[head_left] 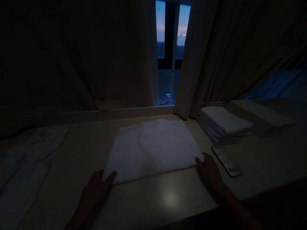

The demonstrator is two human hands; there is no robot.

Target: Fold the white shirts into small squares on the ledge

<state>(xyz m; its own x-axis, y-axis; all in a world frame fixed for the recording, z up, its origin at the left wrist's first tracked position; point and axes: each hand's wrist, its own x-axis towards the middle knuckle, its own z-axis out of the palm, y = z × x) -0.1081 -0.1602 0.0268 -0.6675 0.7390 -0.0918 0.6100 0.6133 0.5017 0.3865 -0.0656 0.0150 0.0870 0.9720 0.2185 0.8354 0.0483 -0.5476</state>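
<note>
Holds a white cloth [153, 150] by its two near corners, flat on a pale tabletop [144, 204] in dim light. Has the near left corner in the left hand [94, 190], pinched with the thumb laid on top and the other fingers bent at the outer edge. Has the near right corner in the right hand [211, 171], likewise pinched between thumb and fingers, with the thumb tip on the upper face just inside the edge. Cannot tell, in this gloom, the reach of the hidden fingertips beneath the cloth, nor the firmness of either pinch. Lies almost wholly beyond the fingertips, toward the curtains [120, 64] and the narrow window [161, 28], with the near edge running from thumb to thumb and soft creases across the middle. Shows a phone [226, 161] flat on the tabletop just beside the right hand, apart from the fingers, and a stack of folded white cloths [226, 119] farther back, near a boxy shape [266, 115] too dark to identify. Shows also a rumpled pale cloth [26, 159] on the left side, well apart from the left hand.
</note>
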